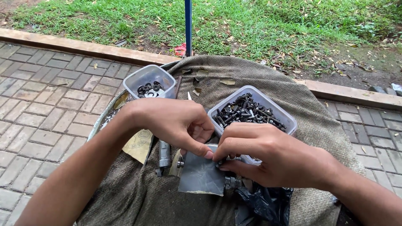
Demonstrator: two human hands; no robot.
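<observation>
Both my hands meet over a grey sheet of sandpaper (201, 175) lying on a cloth-covered round table (293, 109). My left hand (173, 121) pinches down at the sheet's upper edge with thumb and forefinger. My right hand (268, 152) closes its fingertips on a small metal part at the same spot; the part itself is mostly hidden by the fingers. Just behind my right hand stands a clear plastic tub of dark bolts and screws (251, 111).
A second clear tub with black washers (150, 86) stands at the back left. A metal tool (163, 152) and a yellow sandpaper scrap (139, 144) lie under my left wrist. A black plastic bag (261, 205) sits in front. Brick paving, a blue pole (188, 25) and grass surround the table.
</observation>
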